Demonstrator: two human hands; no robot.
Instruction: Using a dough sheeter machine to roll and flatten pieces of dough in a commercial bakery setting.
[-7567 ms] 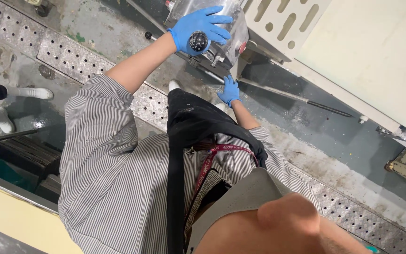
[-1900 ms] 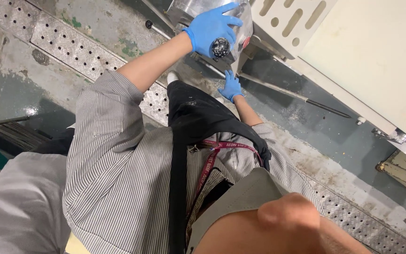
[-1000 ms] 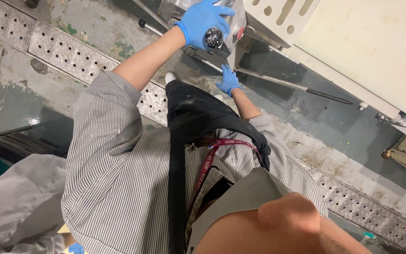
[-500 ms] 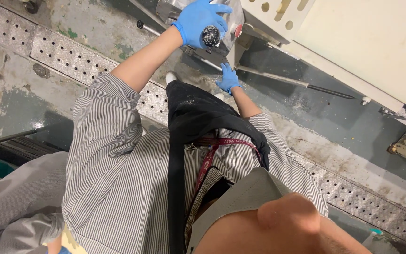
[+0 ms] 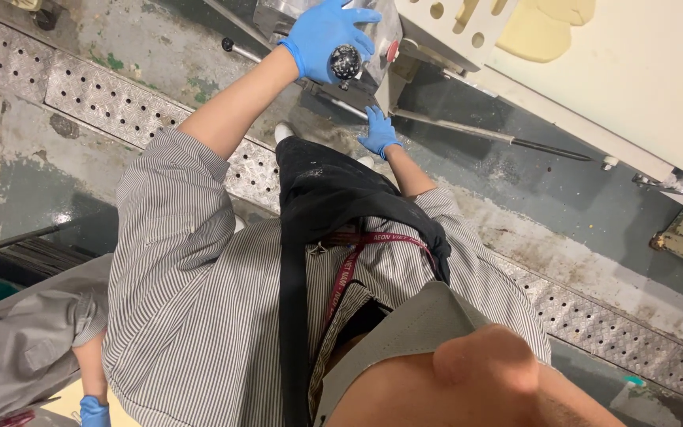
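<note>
My left hand, in a blue glove, is raised and closed around a round black knob on the front of a steel machine. My right hand, also blue-gloved, is lower down, laid with fingers stretched against a thin metal rod under the machine. I cannot see it gripping anything. I wear a striped grey shirt, a black apron and a dark red lanyard.
A cream machine panel with slots and pale dough on it fills the top right. Perforated metal drain covers cross the worn wet floor. A co-worker's grey sleeve and blue-gloved hand are at the bottom left.
My left hand stays on the black knob and my right hand stays low by the rod. The co-worker's grey sleeve has come into view at the bottom left.
</note>
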